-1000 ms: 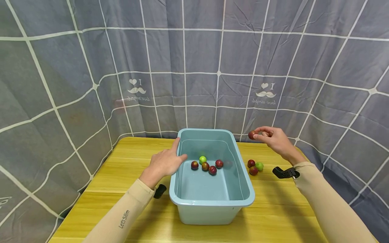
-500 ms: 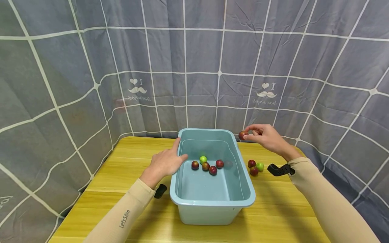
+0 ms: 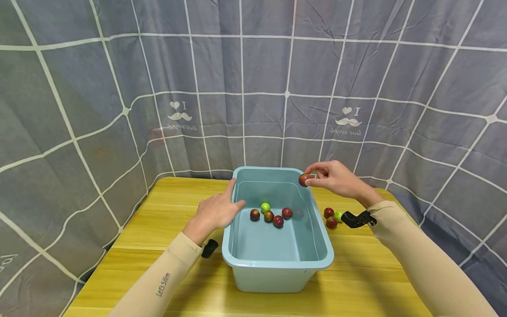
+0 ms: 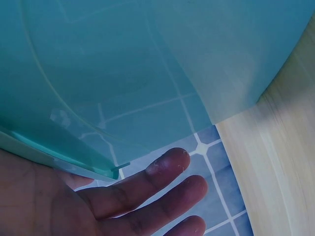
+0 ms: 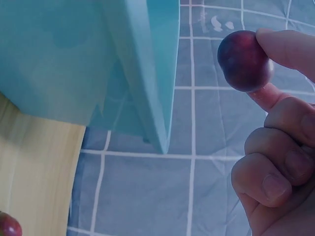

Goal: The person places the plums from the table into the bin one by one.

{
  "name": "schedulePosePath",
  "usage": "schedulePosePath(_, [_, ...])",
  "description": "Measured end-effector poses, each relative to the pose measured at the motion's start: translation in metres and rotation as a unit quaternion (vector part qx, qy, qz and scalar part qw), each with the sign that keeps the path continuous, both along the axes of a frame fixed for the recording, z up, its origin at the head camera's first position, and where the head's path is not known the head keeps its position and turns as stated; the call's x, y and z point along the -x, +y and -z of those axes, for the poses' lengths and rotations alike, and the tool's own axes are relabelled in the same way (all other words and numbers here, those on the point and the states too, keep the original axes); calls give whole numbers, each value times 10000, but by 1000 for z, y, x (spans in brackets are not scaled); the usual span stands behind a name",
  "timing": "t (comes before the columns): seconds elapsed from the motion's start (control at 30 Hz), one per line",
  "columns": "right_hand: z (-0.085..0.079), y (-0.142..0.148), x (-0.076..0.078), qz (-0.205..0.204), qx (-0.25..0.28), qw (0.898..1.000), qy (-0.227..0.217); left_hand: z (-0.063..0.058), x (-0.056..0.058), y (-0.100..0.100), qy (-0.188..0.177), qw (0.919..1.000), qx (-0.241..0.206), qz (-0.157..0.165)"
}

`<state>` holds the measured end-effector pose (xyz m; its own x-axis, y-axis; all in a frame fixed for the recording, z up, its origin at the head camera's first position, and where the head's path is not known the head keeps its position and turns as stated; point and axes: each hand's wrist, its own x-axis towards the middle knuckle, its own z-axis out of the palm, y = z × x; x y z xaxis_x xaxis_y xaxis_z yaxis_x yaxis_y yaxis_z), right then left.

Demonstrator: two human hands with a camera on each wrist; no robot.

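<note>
A dark red plum (image 3: 303,180) is pinched between the thumb and index finger of my right hand (image 3: 336,178), above the far right rim of a pale blue plastic tub (image 3: 277,264). The right wrist view shows this plum (image 5: 244,60) close up, the other fingers curled below it. My left hand (image 3: 215,212) rests on the tub's left rim, thumb over the edge and fingers fairly straight along the outside. On the tub floor lie a green plum (image 3: 265,207) and several dark red plums (image 3: 278,221).
Right of the tub on the wooden table (image 3: 178,193) sit two dark red plums (image 3: 331,222) and a green plum (image 3: 338,215), partly hidden by the black wrist strap (image 3: 356,219). A grey gridded curtain (image 3: 261,114) hangs behind and along both sides.
My right hand has moved left with the plum, from beyond the tub's right side to above its far right rim. The left hand and the tub stay in place.
</note>
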<state>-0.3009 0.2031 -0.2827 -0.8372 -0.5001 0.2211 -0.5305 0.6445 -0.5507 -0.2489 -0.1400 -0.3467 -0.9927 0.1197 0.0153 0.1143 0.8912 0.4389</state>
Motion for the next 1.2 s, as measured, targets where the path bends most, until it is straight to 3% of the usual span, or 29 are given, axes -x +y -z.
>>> schedulePosePath(0.43, [-8,-30,5,-492,-643,9967,69,-1,1,-1,-38,10000,-5,-16])
schedulePosePath(0.73, [-11,-52,11,-784,-960,9922,-121,-2,2,-1,-52,10000,36,-23])
schedulePosePath(1.2, [-7,-88,18,-1337,-1685,9764,-216,-2,1,1,-106,9999,87,-67])
